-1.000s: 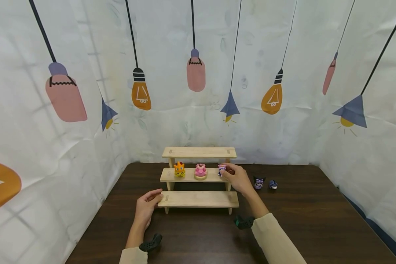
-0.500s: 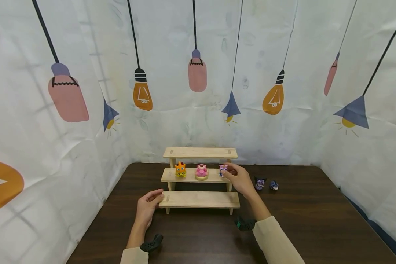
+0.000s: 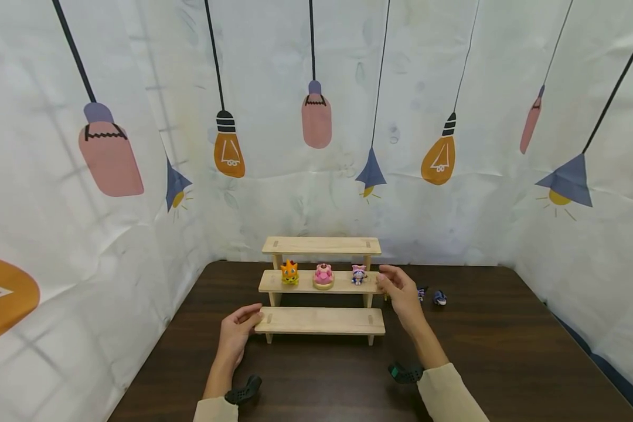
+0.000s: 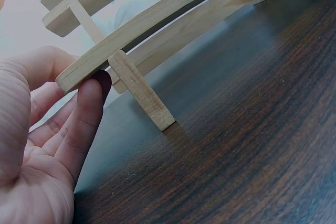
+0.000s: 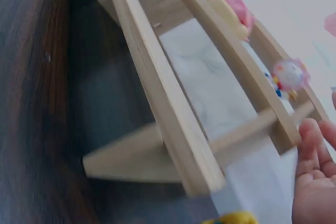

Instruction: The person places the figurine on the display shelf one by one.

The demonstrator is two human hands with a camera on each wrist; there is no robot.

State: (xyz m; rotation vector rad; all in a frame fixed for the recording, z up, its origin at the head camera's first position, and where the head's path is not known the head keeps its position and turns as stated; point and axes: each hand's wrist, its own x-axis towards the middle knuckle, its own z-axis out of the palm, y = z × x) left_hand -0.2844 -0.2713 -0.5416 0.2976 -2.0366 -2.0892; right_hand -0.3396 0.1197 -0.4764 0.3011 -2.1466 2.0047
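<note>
A three-tier wooden display stand (image 3: 322, 319) stands on the dark table. My left hand (image 3: 235, 332) pinches the left end of its lowest shelf, thumb above and fingertips beneath, as the left wrist view shows. On the middle shelf sit an orange-and-yellow figurine (image 3: 289, 274), a pink figurine (image 3: 323, 276) on a round cream base, and a small pink, white and blue figurine (image 3: 358, 275). Beside the right end of that shelf, my right hand (image 3: 405, 299) holds nothing, its fingers loosely bent and fingertips right at the shelf's end.
To the right, on the table, lie a dark blue figurine (image 3: 440, 298) and a purple-and-black figurine (image 3: 422, 293), partly hidden by the right hand. Something small and yellow (image 5: 233, 218) shows low in the right wrist view. A printed white cloth (image 3: 295, 205) surrounds the table.
My right hand has let go of the small pink, white and blue figurine and moved right to the end of the middle shelf. The left hand keeps its grip on the lowest shelf.
</note>
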